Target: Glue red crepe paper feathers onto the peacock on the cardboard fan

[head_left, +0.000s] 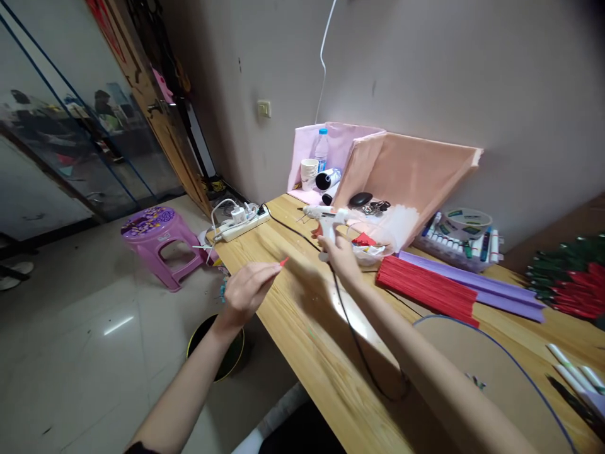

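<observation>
My left hand (249, 291) is raised over the table's left edge, thumb and fingers pinched on a small red piece (283, 261) whose pointed tip sticks out; its material is too small to tell. Farther forward, my right hand (341, 257) is wrapped round the handle of a white hot glue gun (327, 217), its nozzle toward the left. From the gun a black cord (347, 315) hangs down and loops across the tabletop. Just right of the gun stands a clear bowl (375, 255) with red and white scraps in it.
A white power strip (246, 224) lies at the table's far left corner. Red corrugated sheets (425, 287) and purple ones (501, 293) lie to the right, near a round board (472, 353). A pink stool (165, 246) and a bin (216, 347) stand on the floor.
</observation>
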Demonstrator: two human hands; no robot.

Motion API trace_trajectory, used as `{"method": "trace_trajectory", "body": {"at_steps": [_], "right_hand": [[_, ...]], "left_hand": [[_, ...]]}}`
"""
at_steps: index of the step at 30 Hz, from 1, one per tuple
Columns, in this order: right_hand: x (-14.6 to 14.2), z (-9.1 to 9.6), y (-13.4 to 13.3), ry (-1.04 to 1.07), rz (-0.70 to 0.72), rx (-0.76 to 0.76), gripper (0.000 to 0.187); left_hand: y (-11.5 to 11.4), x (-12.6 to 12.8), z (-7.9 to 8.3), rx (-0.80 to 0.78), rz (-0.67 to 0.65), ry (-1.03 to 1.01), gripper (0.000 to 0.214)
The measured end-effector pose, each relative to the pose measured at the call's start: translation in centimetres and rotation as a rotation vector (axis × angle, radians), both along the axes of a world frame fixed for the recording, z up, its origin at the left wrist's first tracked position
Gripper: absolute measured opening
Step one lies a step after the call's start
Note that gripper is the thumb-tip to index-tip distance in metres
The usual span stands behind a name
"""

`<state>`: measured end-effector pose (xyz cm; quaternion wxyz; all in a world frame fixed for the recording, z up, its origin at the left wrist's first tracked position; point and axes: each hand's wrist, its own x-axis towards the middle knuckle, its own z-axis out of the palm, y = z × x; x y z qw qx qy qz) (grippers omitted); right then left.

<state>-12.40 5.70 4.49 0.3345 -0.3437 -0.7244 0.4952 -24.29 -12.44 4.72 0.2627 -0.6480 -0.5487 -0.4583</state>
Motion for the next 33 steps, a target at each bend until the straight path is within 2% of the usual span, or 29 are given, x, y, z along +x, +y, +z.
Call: {"method": "trace_trajectory", "body": {"at_steps": [2,4,5,7,10,13,18,23,29,33], "right_hand": [[2.7,2.1,-0.8,0.099,0.043,-0.018,0.032],[5.2,3.8,-1.6,0.138,0.109,-0.044,0.025],[6.3,4.4,-2.1,0.133,0.169,-0.066,0.022],[8.0,5.0,-2.9,0.081,0.227,-0.092,0.021],[9.5,4.9,-3.8,-0.041,0.253,-0.121,0.027],[9.9,4.7,-4.7,-0.108,0.290,-0.161,0.028],[9.7,5.2,-5.7,-0.185,0.297,-0.187,0.027],[9.3,5.5,-5.8,-0.177,0.307,-0.166,0.026],[9.1,5.6,-5.7,-0.186,0.329,-0.170,0.029],[9.2,5.6,-5.6,-0.207,0.325,-0.165,0.030]], "left_hand": [[-0.4,-0.6,1.0,-0.071,-0.059,0.191,0.031],[-0.7,-1.1,1.7,-0.163,-0.177,0.291,0.029],[-0.7,-1.2,1.9,-0.219,-0.216,0.263,0.028],[-0.7,-1.2,1.9,-0.315,-0.255,0.083,0.027],[-0.7,-0.7,1.5,-0.361,-0.259,-0.230,0.025],[-0.8,-0.5,1.1,-0.348,-0.239,-0.361,0.024],[-1.1,-0.7,1.2,-0.455,-0.296,-0.356,0.023],[-1.2,-0.4,1.0,-0.427,-0.276,-0.397,0.022],[-0.7,-1.8,1.8,-0.674,-0.405,-0.291,0.031],[-0.3,-2.4,2.3,-0.722,-0.475,-0.324,0.035]]}}
